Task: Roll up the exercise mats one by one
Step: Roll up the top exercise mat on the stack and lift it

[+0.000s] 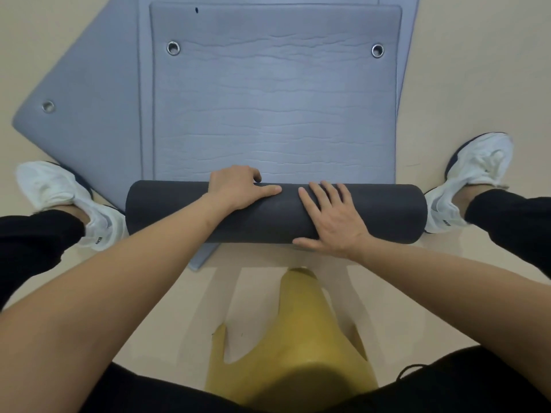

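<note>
Left hand [238,189] curled over far side of roll [387,213], thumb on top, gripping it. Right hand [331,219] flat on roll, fingers straight. I see unrolled mat [274,114] stretching beyond both hands, on floor [462,84].

Forearms [134,263] are bare behind the fingers [325,192]. Black trousers [507,216] meet white trainers [477,162] with dark soles and small black heel lettering, outboard of the fingers.

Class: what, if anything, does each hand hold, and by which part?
The left hand grips the dark mat roll near its middle, fingers curled over its far side. The right hand holds nothing; it presses flat on the roll's top.
</note>
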{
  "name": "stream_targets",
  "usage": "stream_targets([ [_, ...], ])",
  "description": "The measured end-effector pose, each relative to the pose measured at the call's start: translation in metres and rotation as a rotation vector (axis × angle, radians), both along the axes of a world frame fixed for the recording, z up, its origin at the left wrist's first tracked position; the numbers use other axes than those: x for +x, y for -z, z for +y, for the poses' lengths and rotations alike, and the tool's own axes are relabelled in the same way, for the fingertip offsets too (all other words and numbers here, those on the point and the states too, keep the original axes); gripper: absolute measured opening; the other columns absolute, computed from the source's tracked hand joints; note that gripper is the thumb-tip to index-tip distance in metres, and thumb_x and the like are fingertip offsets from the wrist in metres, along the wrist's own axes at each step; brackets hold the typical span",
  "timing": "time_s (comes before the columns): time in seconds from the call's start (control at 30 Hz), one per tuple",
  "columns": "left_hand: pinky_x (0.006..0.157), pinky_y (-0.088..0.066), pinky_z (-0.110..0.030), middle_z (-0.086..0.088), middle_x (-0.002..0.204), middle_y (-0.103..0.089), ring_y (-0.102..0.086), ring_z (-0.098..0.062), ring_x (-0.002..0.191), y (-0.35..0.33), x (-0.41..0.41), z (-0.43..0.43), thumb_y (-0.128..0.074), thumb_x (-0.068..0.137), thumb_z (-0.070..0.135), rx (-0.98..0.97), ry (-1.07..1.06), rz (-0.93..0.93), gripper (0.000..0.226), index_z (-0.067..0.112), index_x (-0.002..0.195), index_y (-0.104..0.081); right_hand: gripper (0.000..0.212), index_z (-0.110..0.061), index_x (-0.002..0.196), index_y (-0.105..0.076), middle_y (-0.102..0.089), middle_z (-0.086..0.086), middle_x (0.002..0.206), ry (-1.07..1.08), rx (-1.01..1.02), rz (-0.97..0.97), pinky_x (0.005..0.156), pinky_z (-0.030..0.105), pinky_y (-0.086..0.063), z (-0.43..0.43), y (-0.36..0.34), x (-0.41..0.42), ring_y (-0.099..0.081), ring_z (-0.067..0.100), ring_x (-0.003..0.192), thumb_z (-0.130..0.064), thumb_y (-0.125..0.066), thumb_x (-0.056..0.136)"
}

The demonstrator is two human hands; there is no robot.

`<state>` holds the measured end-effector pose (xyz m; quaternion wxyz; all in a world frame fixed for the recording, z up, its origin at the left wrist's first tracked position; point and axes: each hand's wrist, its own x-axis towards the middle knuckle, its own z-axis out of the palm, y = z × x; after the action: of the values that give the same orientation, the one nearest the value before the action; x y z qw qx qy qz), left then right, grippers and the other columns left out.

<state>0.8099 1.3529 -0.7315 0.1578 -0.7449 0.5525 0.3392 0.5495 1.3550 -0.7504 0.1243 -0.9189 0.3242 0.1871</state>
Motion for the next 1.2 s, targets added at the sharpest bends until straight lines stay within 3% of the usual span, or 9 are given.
stream_targets([
  [0.1,0.085,-0.048,-0.041,0.001,0.122,-0.07,-0.063,-0.027,0.116,0.002,-0.005,0.011,-0.041,0.096,0.073,-0.248,0.096,-0.04,0.061,0.027,0.125,-0.068,0.111,-0.009,0.159,-0.031,-0.042,0.02,0.154,0.004,0.005,-0.048,0.118,0.059,-0.028,-0.02,0.003,0.004,-0.041,0.042,0.138,-0.09,-0.036,0.083],
  [0.23,0.088,-0.048,-0.044,-0.004,0.121,-0.071,-0.065,-0.031,0.108,-0.001,-0.004,0.036,-0.051,0.094,0.061,-0.636,0.263,0.002,0.058,0.016,0.127,-0.067,0.11,-0.013,0.157,-0.033,-0.047,0.014,0.151,-0.006,0.039,-0.081,0.115,0.053,-0.034,-0.048,0.004,0.011,-0.047,0.036,0.132,-0.093,-0.032,0.082],
  [0.33,0.101,-0.044,-0.048,-0.009,0.138,-0.064,-0.059,-0.032,0.125,-0.001,-0.001,0.055,-0.061,0.089,0.058,-0.749,0.371,-0.016,0.067,0.011,0.136,-0.064,0.109,-0.019,0.158,-0.03,-0.046,0.007,0.152,0.018,0.147,-0.064,0.114,0.049,-0.035,-0.072,0.003,0.019,-0.046,0.031,0.133,-0.096,-0.032,0.08],
  [0.5,0.123,-0.023,-0.059,-0.017,0.162,-0.039,-0.035,-0.04,0.149,0.002,0.001,0.08,-0.059,0.08,0.075,-0.528,0.435,-0.129,0.101,0.013,0.158,-0.039,0.106,-0.026,0.16,-0.029,-0.047,0.003,0.154,0.088,0.342,-0.032,0.111,0.046,-0.038,-0.11,0.004,0.031,-0.046,0.028,0.135,-0.095,-0.037,0.079],
  [0.63,0.126,-0.011,-0.062,-0.016,0.17,-0.02,-0.019,-0.04,0.156,0.006,0.004,0.068,-0.058,0.067,0.089,-0.379,0.45,-0.208,0.128,0.019,0.165,-0.016,0.116,-0.027,0.158,-0.035,-0.047,0.002,0.154,0.109,0.293,-0.022,0.113,0.046,-0.036,-0.122,0.001,0.034,-0.043,0.028,0.136,-0.102,-0.026,0.07],
  [0.73,0.126,-0.015,-0.06,-0.016,0.168,-0.026,-0.025,-0.04,0.154,0.007,0.01,0.053,-0.065,0.06,0.089,-0.391,0.438,-0.192,0.134,0.019,0.164,-0.019,0.122,-0.026,0.158,-0.036,-0.048,0.002,0.154,0.165,0.199,-0.044,0.113,0.047,-0.035,-0.126,-0.009,0.035,-0.044,0.03,0.136,-0.104,-0.017,0.066],
  [0.83,0.124,-0.021,-0.057,-0.015,0.162,-0.037,-0.036,-0.038,0.148,0.008,0.02,0.03,-0.067,0.057,0.09,-0.433,0.422,-0.15,0.133,0.02,0.162,-0.026,0.111,-0.024,0.154,-0.042,-0.051,0.003,0.15,0.22,0.106,-0.105,0.109,0.046,-0.037,-0.129,-0.019,0.038,-0.048,0.03,0.132,-0.097,-0.02,0.074],
  [1.07,0.113,-0.039,-0.047,0.0,0.152,-0.049,-0.051,-0.026,0.133,-0.014,0.047,-0.048,-0.053,0.051,0.104,-0.301,0.43,-0.026,0.134,0.029,0.159,-0.026,0.094,-0.01,0.147,-0.049,-0.058,0.012,0.139,0.123,-0.206,-0.322,0.107,0.051,-0.039,-0.12,-0.026,0.021,-0.054,0.035,0.122,-0.083,-0.045,0.089],
  [1.2,0.105,-0.047,-0.048,0.005,0.147,-0.053,-0.054,-0.024,0.13,-0.024,0.057,-0.091,-0.063,0.049,0.101,-0.153,0.367,0.085,0.132,0.033,0.157,-0.031,0.119,-0.011,0.16,-0.026,-0.036,0.02,0.158,0.035,-0.206,-0.088,0.122,0.062,-0.023,-0.114,-0.017,0.015,-0.034,0.043,0.145,-0.094,-0.044,0.076],
])
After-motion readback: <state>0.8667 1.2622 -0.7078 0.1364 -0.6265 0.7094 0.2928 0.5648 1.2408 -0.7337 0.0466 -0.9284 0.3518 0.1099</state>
